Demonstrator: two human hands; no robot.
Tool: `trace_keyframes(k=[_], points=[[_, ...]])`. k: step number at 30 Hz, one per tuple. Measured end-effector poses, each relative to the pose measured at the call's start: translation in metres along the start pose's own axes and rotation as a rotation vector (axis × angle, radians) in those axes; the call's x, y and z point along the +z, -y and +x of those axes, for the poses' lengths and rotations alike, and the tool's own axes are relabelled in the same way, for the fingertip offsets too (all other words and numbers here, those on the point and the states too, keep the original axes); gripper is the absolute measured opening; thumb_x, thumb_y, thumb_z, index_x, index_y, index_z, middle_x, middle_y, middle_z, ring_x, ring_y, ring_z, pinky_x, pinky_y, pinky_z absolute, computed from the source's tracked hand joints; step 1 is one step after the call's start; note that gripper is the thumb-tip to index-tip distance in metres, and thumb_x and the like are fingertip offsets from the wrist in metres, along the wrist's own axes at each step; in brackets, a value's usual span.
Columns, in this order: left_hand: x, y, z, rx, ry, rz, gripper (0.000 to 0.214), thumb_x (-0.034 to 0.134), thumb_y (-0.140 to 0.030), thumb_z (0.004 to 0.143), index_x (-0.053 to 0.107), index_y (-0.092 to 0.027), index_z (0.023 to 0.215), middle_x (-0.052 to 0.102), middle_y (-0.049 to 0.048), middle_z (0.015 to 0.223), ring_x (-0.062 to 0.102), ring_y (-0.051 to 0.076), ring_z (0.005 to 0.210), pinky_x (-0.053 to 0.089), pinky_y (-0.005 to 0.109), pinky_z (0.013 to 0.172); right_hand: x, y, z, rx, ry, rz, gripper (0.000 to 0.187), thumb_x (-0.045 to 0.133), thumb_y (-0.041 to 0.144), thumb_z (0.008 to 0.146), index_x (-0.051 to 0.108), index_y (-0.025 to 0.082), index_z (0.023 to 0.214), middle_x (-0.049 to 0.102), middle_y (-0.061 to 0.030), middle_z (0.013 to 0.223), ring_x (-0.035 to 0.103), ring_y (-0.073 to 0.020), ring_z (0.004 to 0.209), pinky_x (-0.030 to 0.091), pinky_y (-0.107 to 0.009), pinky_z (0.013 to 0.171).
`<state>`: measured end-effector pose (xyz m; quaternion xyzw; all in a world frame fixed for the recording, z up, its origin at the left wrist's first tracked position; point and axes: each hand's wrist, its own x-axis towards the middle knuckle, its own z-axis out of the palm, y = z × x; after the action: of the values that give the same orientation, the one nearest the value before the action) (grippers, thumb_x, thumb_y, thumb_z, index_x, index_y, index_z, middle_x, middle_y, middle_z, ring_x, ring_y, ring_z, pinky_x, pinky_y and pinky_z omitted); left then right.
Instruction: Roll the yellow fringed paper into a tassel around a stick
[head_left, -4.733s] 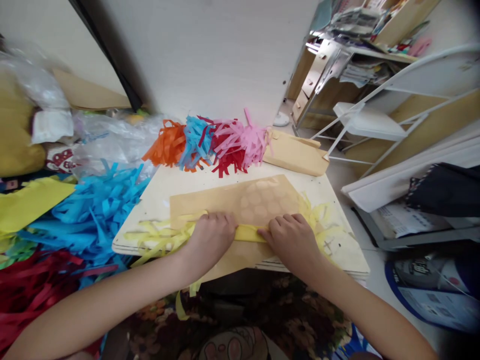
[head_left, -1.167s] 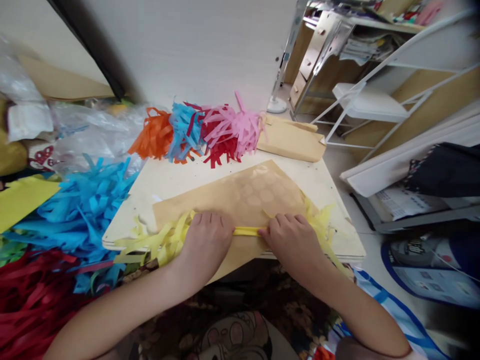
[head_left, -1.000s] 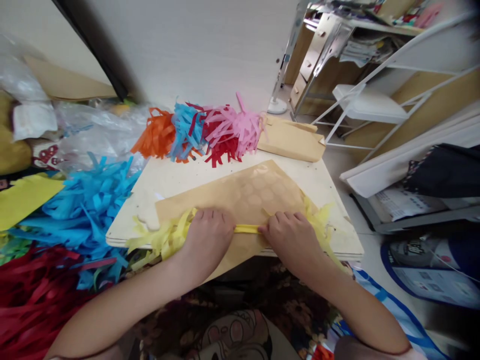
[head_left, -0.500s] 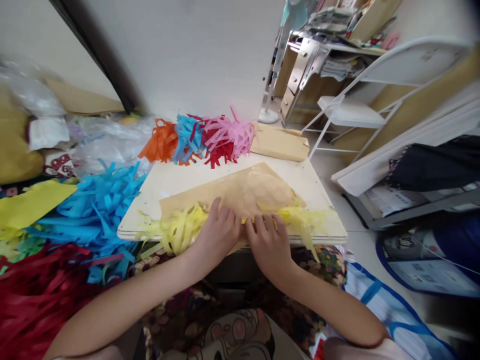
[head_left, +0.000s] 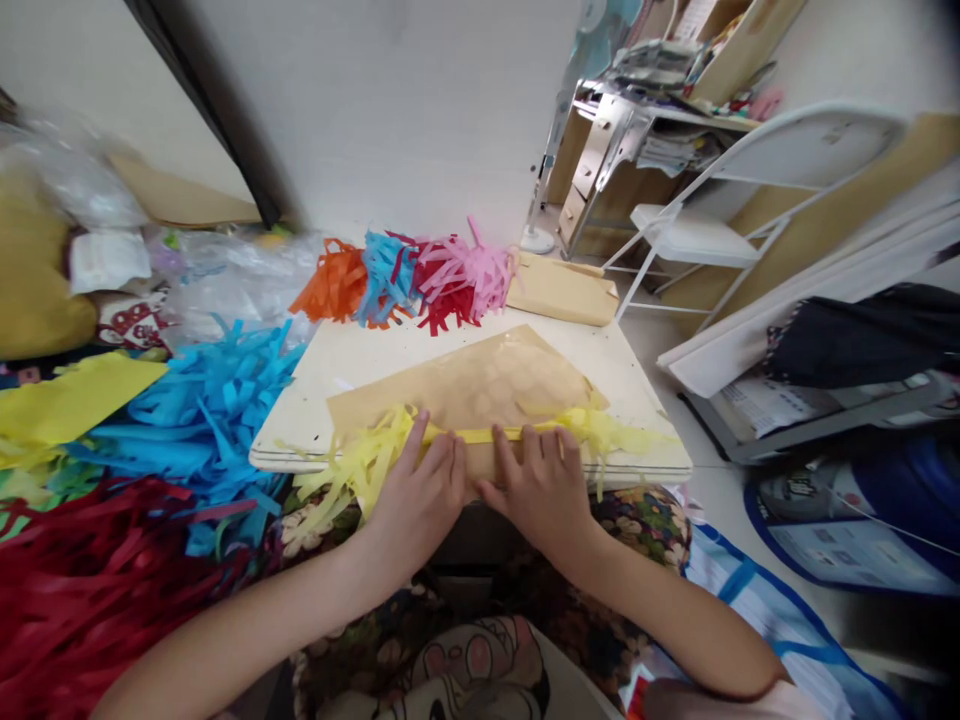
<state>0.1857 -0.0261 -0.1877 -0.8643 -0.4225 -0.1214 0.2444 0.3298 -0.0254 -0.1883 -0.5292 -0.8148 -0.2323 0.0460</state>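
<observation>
A yellow fringed paper strip lies along the front of the small board, its middle a narrow band. Loose yellow fringe spreads at both ends. Beneath it is a brown paper sheet. My left hand rests on the left part of the strip, fingers extended and the index finger apart from the others. On the right part, my right hand presses with spread fingertips, its thumb out to the side over brown paper near the board's edge. Both hands look open. The parts of the strip under the fingers are hidden.
Orange, blue, red and pink paper tassels line the back of the white board, beside a folded brown paper piece. Blue fringed paper and red fringed paper are heaped at left. A white folding chair stands behind right.
My hands have moved slightly apart and nearer to me, baring more of the yellow strip's middle and the brown paper between them. The view has shifted a little.
</observation>
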Motion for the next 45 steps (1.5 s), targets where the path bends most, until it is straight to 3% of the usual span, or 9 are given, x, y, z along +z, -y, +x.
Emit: trace_keyframes(k=[4,10,17,20,23,30,37,41,45], points=[[0.001,0.007,0.009,-0.028,-0.012,-0.045,0.023,0.038,-0.007,0.074,0.060,-0.008,0.082,0.060,0.0074,0.066,0.052,0.019,0.071,0.029,0.045,0.091,0.002,-0.012,0.000,-0.022,-0.003,-0.004,0.036,0.040,0.035,0.080,0.053,0.014,0.107,0.054,-0.0100,0.090,0.044,-0.0227,0.080,0.023,-0.037,0.079],[-0.006,0.016,0.025,-0.069,0.100,-0.069,0.019,0.044,-0.006,0.069,0.058,-0.014,0.060,0.058,0.0047,0.053,0.052,0.019,0.066,0.033,0.046,0.083,0.000,-0.020,0.001,-0.009,0.030,0.041,0.032,0.039,0.027,0.081,0.054,0.011,0.103,0.053,-0.0093,0.085,0.042,-0.0214,0.077,0.025,-0.036,0.076],[-0.010,0.016,0.031,-0.027,0.120,-0.091,0.022,0.042,-0.006,0.068,0.060,-0.017,0.062,0.057,0.0044,0.053,0.051,0.020,0.063,0.028,0.051,0.082,0.003,-0.020,-0.002,0.014,0.006,0.073,0.029,0.041,0.021,0.079,0.054,0.011,0.102,0.052,-0.0091,0.082,0.041,-0.0208,0.076,0.025,-0.036,0.076],[-0.006,0.017,0.036,-0.006,0.105,-0.087,0.022,0.044,-0.007,0.069,0.060,-0.018,0.058,0.056,0.0035,0.053,0.050,0.021,0.064,0.022,0.054,0.084,0.000,-0.015,0.003,0.040,-0.019,0.033,0.022,0.044,0.018,0.077,0.058,0.010,0.092,0.053,-0.0086,0.075,0.041,-0.0218,0.075,0.023,-0.037,0.078],[-0.001,0.017,0.040,0.001,0.105,-0.136,0.019,0.047,-0.009,0.069,0.057,-0.017,0.055,0.056,0.0020,0.055,0.050,0.021,0.067,0.028,0.049,0.080,-0.007,-0.014,0.010,0.064,-0.016,0.027,0.015,0.047,0.016,0.075,0.060,0.012,0.081,0.053,-0.0073,0.070,0.041,-0.0228,0.075,0.022,-0.038,0.078],[0.005,0.013,0.038,-0.023,0.109,-0.166,0.017,0.046,-0.014,0.072,0.053,-0.014,0.057,0.055,0.0036,0.058,0.049,0.020,0.064,0.033,0.037,0.064,0.001,-0.018,0.027,-0.160,-0.019,0.301,0.011,0.048,0.014,0.073,0.055,0.017,0.065,0.052,-0.0005,0.068,0.040,-0.0184,0.076,0.018,-0.039,0.086],[0.009,0.010,0.032,-0.149,0.099,-0.068,0.015,0.045,-0.014,0.072,0.054,-0.013,0.060,0.053,0.0050,0.056,0.047,0.020,0.062,0.032,0.035,0.061,0.011,-0.034,0.024,-0.173,0.010,0.176,0.011,0.044,0.012,0.074,0.053,0.015,0.067,0.050,-0.0035,0.067,0.039,-0.0186,0.075,0.020,-0.040,0.086],[0.011,0.009,0.032,-0.142,0.072,-0.002,0.015,0.045,-0.013,0.072,0.053,-0.013,0.059,0.051,0.0053,0.055,0.046,0.020,0.060,0.032,0.036,0.062,0.011,-0.046,0.023,-0.189,0.003,0.180,0.016,0.042,0.016,0.077,0.053,0.015,0.065,0.049,-0.0027,0.064,0.039,-0.0176,0.072,0.019,-0.041,0.087],[0.013,0.011,0.033,-0.081,0.112,-0.039,0.015,0.043,-0.012,0.073,0.053,-0.013,0.061,0.052,0.0060,0.059,0.046,0.021,0.063,0.032,0.036,0.063,0.011,-0.042,0.030,-0.212,0.020,0.269,0.017,0.043,0.019,0.079,0.053,0.016,0.066,0.050,-0.0023,0.067,0.040,-0.0172,0.073,0.020,-0.041,0.086]])
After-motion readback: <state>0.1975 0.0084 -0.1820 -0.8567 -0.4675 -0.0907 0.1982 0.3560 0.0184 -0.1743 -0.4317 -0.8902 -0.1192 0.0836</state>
